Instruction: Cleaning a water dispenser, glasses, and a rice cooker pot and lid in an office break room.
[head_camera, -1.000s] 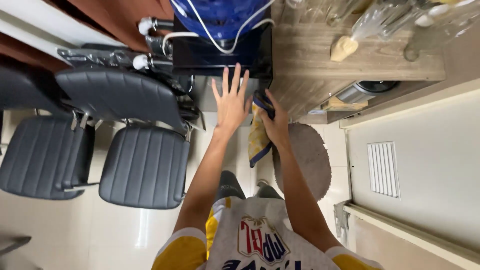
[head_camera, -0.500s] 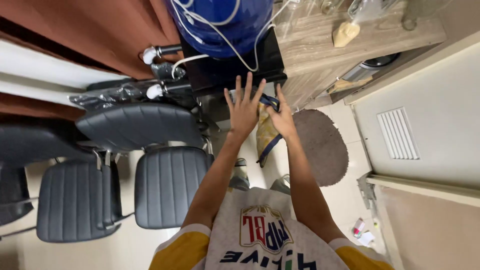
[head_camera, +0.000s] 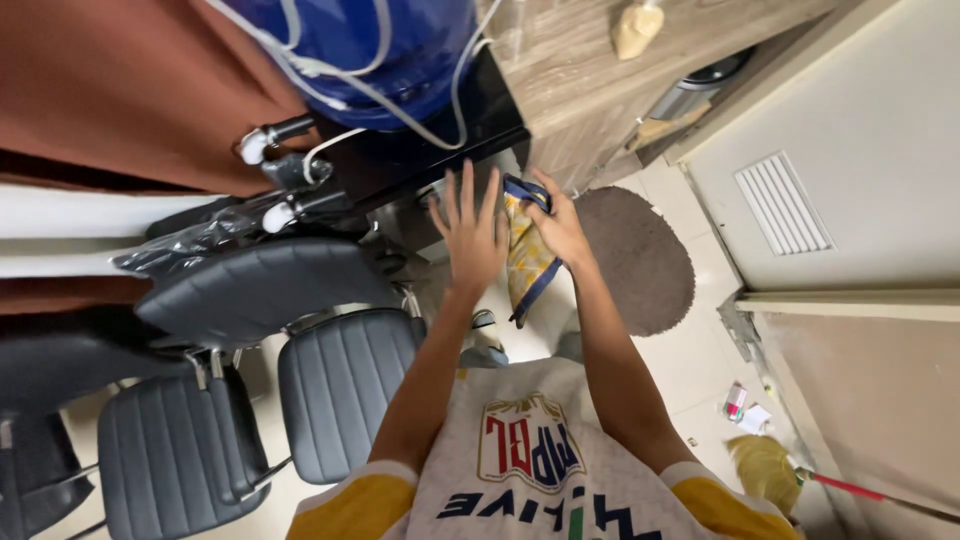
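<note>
My left hand (head_camera: 470, 230) is held out flat with its fingers spread, just below the black stand (head_camera: 420, 150) that carries a big blue water bottle (head_camera: 370, 50). It holds nothing. My right hand (head_camera: 555, 225) grips a yellow cloth with a dark blue border (head_camera: 525, 265), which hangs down from it beside the left hand. Both forearms reach forward over my white and yellow shirt.
Grey padded chairs (head_camera: 330, 380) stand in a row to the left. A wooden counter (head_camera: 610, 70) is ahead at the right, a round brown mat (head_camera: 640, 250) on the tiled floor below it. A broom (head_camera: 780, 470) and small litter lie at the lower right by a white wall.
The view has swung so the bottle and counter sit higher and closer. Both hands stay raised together, the cloth still in the right hand.
</note>
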